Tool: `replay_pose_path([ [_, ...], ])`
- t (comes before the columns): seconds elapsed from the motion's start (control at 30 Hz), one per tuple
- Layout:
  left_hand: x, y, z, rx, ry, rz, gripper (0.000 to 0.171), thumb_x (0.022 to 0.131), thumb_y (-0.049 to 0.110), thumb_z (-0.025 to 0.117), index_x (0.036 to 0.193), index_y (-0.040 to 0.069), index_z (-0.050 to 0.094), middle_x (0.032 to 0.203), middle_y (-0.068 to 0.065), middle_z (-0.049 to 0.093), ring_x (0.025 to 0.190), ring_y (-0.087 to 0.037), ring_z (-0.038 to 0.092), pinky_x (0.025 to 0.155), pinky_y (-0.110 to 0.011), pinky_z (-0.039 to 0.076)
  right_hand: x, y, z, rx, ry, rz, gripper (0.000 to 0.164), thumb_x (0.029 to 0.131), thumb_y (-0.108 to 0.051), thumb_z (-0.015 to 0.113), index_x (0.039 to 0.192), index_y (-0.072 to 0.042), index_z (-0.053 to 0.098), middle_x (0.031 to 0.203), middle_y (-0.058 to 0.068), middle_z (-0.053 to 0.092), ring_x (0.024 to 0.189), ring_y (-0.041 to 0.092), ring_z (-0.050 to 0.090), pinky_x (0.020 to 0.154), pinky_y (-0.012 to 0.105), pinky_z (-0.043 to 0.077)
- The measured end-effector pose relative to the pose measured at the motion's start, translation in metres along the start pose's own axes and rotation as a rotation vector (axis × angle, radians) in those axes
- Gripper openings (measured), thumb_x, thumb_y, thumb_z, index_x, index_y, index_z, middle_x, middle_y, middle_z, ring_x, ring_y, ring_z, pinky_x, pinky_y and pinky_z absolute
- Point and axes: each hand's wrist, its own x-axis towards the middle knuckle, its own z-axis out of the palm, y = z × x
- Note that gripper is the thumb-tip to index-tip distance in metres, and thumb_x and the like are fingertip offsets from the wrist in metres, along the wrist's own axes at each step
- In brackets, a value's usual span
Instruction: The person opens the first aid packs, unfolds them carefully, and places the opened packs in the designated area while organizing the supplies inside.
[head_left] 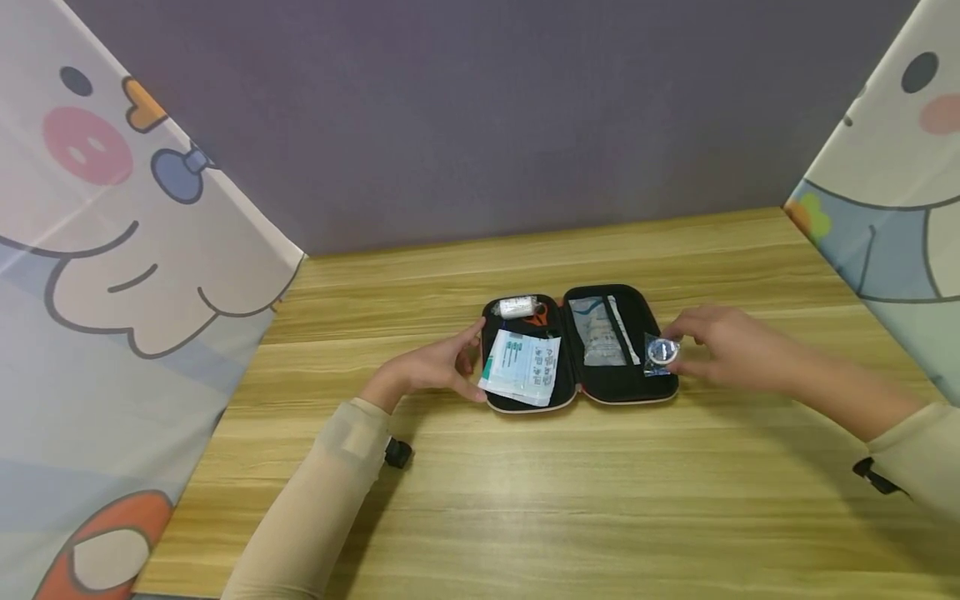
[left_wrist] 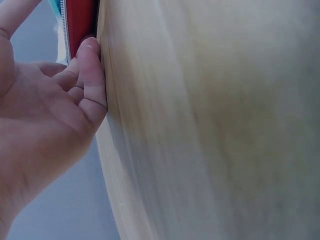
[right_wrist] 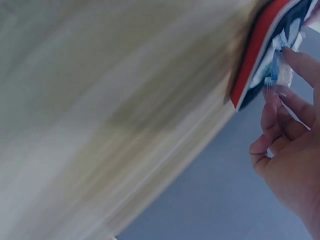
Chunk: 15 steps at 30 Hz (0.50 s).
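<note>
A black-lined first-aid case (head_left: 618, 390) with a red outside lies open on the table. My left hand (head_left: 438, 367) holds its left edge, thumb and fingers spread along the side; the left wrist view shows curled fingers against the red shell. My right hand (head_left: 723, 346) pinches a small clear packet with a white ring-shaped roll, like tape (head_left: 662, 351), over the right half's outer edge. In the right wrist view the packet (right_wrist: 285, 75) is between thumb and fingers. White-and-green packets (head_left: 521, 367) cover much of the left half.
Above those packets lie a wrapped white roll (head_left: 517, 307) and orange-handled scissors (head_left: 538, 317). The right half holds a clear bag (head_left: 600, 337) and a thin white strip (head_left: 624, 329) by a black strap. Around the wooden table (head_left: 525, 500) stand a grey back panel (head_left: 487, 125) and cartoon-print side sheets (head_left: 135, 250).
</note>
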Motion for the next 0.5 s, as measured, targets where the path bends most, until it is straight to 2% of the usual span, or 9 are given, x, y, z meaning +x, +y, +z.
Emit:
replay_pose_path([
  [0.2, -0.001, 0.002, 0.004, 0.023, -0.002, 0.003, 0.14, 0.079, 0.019, 0.096, 0.172, 0.031, -0.008, 0.157, -0.012, 0.038, 0.109, -0.025, 0.049, 0.087, -0.033, 0.049, -0.002, -0.005, 0.012, 0.016, -0.024, -0.003, 0.029, 0.079, -0.026, 0.095, 0.101, -0.016, 0.079, 0.102, -0.005, 0.075, 0.095, 0.018, 0.07, 0.086, 0.048, 0.059],
  [0.37, -0.002, 0.003, 0.006, 0.071, 0.009, 0.003, 0.139, 0.079, 0.024, 0.097, 0.173, 0.027, -0.006, 0.159, -0.014, 0.039, 0.111, -0.025, 0.05, 0.092, -0.034, 0.049, -0.001, -0.006, 0.022, 0.075, -0.012, -0.026, 0.028, 0.075, -0.028, 0.097, 0.094, -0.021, 0.078, 0.096, -0.01, 0.073, 0.09, 0.009, 0.066, 0.081, 0.039, 0.059],
  [0.5, -0.003, 0.004, 0.006, 0.071, 0.011, 0.006, 0.137, 0.08, 0.024, 0.096, 0.173, 0.026, -0.004, 0.156, -0.013, 0.041, 0.113, -0.026, 0.05, 0.094, -0.035, 0.047, -0.002, -0.006, 0.029, 0.139, 0.001, -0.05, 0.027, 0.074, -0.029, 0.098, 0.09, -0.027, 0.077, 0.092, -0.018, 0.068, 0.087, 0.003, 0.06, 0.077, 0.031, 0.056],
])
